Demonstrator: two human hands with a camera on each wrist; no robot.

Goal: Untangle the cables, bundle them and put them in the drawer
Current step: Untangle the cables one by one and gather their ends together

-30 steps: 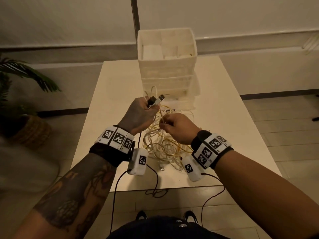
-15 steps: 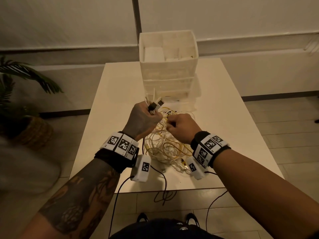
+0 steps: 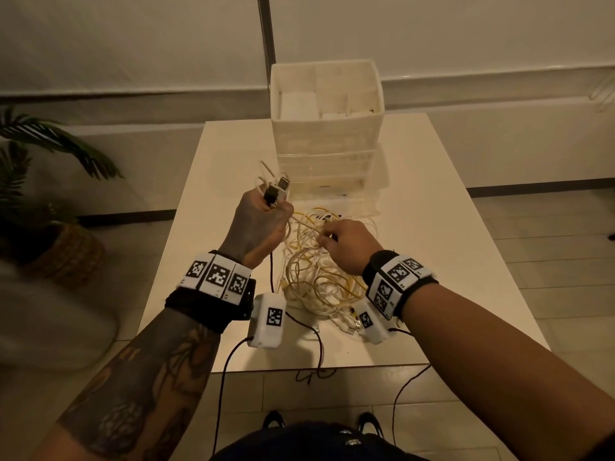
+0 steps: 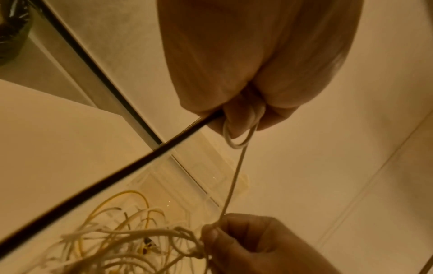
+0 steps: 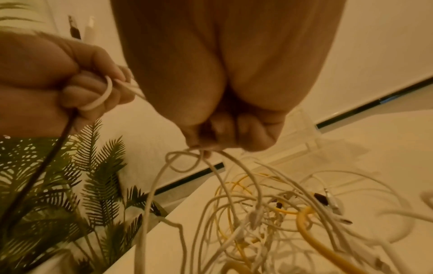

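A tangle of white and yellow cables [image 3: 316,274] lies on the white table [image 3: 432,261] in front of me. My left hand [image 3: 263,221] is raised left of the tangle and grips a black cable [image 4: 117,176] and white cable loops [image 4: 239,133], with USB plugs [image 3: 278,191] sticking up from the fist. My right hand [image 3: 342,241] pinches a white cable [image 5: 187,157] at the top of the tangle; a taut strand [image 4: 232,185] runs between the two hands. The clear drawer unit [image 3: 329,174] stands behind the tangle, its lowest drawer [image 3: 346,204] pulled out.
A white divided bin [image 3: 326,104] sits on top of the drawer unit. A potted palm [image 3: 40,201] stands on the floor at the left. Black sensor leads [image 3: 312,344] hang from my wrists over the table's near edge.
My left hand has lifted and moved left with its plugs. My right hand has shifted right and lower onto the tangle, so the strand between them has drawn longer.
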